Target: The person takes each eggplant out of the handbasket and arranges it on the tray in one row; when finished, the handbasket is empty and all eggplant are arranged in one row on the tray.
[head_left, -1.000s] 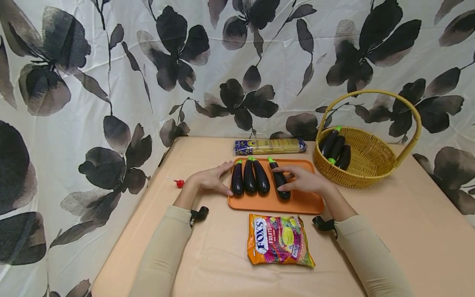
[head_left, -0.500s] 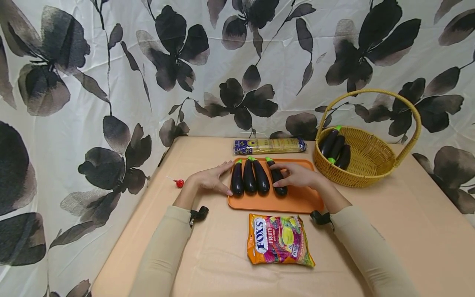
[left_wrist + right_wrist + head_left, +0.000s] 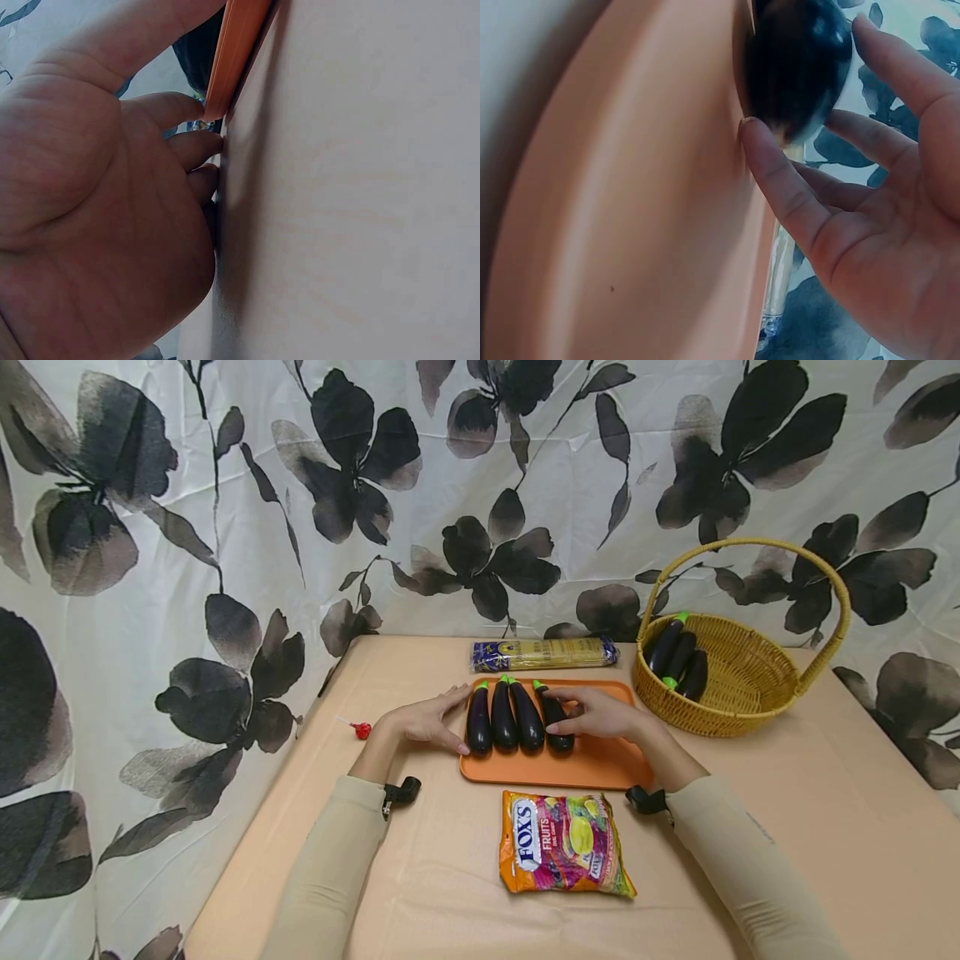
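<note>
On the orange tray [image 3: 600,762] lie three dark eggplants [image 3: 503,717] side by side, green tops away from me. Just right of them is another eggplant [image 3: 557,718], almost touching the row. My right hand [image 3: 603,714] holds this one, thumb across its top and fingers at its side; the right wrist view shows the eggplant [image 3: 799,67] between thumb and fingers. My left hand [image 3: 423,722] rests at the tray's left edge with fingers extended, thumb tip beside the leftmost eggplant. In the left wrist view its fingertips [image 3: 191,112] touch the tray's rim [image 3: 232,60].
A wicker basket [image 3: 750,722] with a tall handle stands back right, three eggplants [image 3: 681,653] inside. Behind the tray lies a spaghetti pack [image 3: 555,653]. In front is a Fox's candy bag [image 3: 562,843]. A red lollipop [image 3: 362,730] lies left of my left hand.
My right hand has moved left with the rightmost eggplant, narrowing the gap to the row. The left hand has stayed at the tray's edge.
</note>
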Motion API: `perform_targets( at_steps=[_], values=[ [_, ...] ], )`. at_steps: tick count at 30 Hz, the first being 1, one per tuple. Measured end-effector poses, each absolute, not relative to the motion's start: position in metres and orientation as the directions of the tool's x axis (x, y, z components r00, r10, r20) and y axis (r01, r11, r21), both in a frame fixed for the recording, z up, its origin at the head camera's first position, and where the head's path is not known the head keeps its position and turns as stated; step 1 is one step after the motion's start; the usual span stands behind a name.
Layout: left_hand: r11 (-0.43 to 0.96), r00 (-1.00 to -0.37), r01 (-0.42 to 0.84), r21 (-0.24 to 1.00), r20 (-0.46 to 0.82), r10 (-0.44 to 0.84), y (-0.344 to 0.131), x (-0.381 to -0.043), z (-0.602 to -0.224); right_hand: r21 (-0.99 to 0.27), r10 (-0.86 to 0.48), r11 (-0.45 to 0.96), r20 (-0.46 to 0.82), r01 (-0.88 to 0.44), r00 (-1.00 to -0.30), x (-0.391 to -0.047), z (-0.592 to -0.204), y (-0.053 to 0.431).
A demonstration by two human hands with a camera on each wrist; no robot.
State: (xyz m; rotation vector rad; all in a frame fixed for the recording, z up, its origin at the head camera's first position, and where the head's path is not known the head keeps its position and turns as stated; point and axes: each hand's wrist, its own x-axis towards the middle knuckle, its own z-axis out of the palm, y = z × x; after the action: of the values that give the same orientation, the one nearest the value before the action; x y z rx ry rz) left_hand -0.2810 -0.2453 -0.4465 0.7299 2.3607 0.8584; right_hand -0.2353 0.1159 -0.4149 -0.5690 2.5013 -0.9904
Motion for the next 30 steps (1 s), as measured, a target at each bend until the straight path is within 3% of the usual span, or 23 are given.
perform_targets(
  at_steps=[11, 23, 30],
  values=[
    [0.658, -0.728, 0.292, 0.694, -0.284, 0.623, -0.246, -0.281, -0.446, -0.763, -0.526, 0.614, -0.205, -0.201, -0.826, -0.232, -0.414, 0.118],
    [0.658, -0.726, 0.286, 0.696, -0.291, 0.623, -0.245, -0.28, -0.447, -0.741, -0.477, 0.645, -0.201, -0.186, -0.856, -0.227, -0.412, 0.12],
    [0.657, -0.724, 0.282, 0.7, -0.294, 0.624, -0.245, -0.28, -0.446, -0.744, -0.451, 0.614, -0.056, -0.264, -0.891, -0.223, -0.407, 0.13]
  ],
)
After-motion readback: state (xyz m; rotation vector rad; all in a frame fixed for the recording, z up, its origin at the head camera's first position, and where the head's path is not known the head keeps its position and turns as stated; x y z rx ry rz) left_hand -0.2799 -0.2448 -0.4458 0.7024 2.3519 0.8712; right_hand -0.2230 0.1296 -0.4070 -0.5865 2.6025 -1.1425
